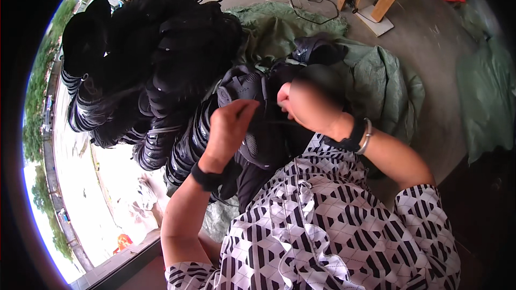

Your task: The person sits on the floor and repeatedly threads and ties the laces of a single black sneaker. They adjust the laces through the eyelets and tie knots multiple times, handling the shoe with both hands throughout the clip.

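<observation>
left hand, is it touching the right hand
Apart. The head view shows a dark gap between the fingertips of the left hand and those of the right hand.

Stacked black shoe uppers (pixel 188 48) and sacking (pixel 379 70) suggest a workshop.

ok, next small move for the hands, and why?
Perhaps steady the dark shoe piece with the left hand: its bunched fingertips appear right by it, and the right hand is close by, partly blurred. Whether either holds anything is unclear.
</observation>
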Demonstrator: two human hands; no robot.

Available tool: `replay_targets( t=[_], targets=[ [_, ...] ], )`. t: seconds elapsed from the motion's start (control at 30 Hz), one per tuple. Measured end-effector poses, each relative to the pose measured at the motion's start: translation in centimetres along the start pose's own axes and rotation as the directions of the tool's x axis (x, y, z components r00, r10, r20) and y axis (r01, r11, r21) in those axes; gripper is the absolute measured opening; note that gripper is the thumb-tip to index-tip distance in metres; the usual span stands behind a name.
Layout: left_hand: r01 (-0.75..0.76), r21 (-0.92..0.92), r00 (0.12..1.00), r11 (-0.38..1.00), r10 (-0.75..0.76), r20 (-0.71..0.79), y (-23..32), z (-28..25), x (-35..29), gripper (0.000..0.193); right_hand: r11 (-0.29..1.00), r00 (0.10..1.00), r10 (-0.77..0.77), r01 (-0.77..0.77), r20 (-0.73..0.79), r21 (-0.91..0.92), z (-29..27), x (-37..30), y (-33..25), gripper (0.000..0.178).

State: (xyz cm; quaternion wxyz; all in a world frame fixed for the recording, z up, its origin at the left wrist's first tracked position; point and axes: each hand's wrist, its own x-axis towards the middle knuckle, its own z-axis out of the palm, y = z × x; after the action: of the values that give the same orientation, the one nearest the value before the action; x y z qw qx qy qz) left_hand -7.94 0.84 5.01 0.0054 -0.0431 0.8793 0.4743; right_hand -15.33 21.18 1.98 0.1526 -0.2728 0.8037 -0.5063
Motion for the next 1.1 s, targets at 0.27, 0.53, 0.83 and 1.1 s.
replay_targets(
  t=[0.27,0.53,0.83,1.1],
  targets=[
    [-0.127,0.523,0.929,0.843,-0.084,0.361,0.0,0.5,2.2,0.019,0.988,0.982,0.150,-0.153,0.114,0.018,3.3,-1.7,0.2,0.009],
    [-0.162,0.515,0.897,0.842,-0.092,0.432,-0.6,0.4,2.8,0.016,0.976,0.991,0.083,-0.060,0.104,-0.209,4.4,-2.3,0.6,0.014],
    [-0.043,0.553,0.973,0.832,-0.092,0.214,-0.3,2.5,1.4,0.022,0.857,0.842,0.443,-0.498,0.306,0.129,3.8,-1.5,-0.9,0.015],
    [0.003,0.275,0.992,0.961,-0.037,0.118,-2.3,2.6,0.3,0.008,0.316,0.604,0.591,-0.784,0.536,0.534,4.7,-1.0,0.2,0.017]
  ],
)
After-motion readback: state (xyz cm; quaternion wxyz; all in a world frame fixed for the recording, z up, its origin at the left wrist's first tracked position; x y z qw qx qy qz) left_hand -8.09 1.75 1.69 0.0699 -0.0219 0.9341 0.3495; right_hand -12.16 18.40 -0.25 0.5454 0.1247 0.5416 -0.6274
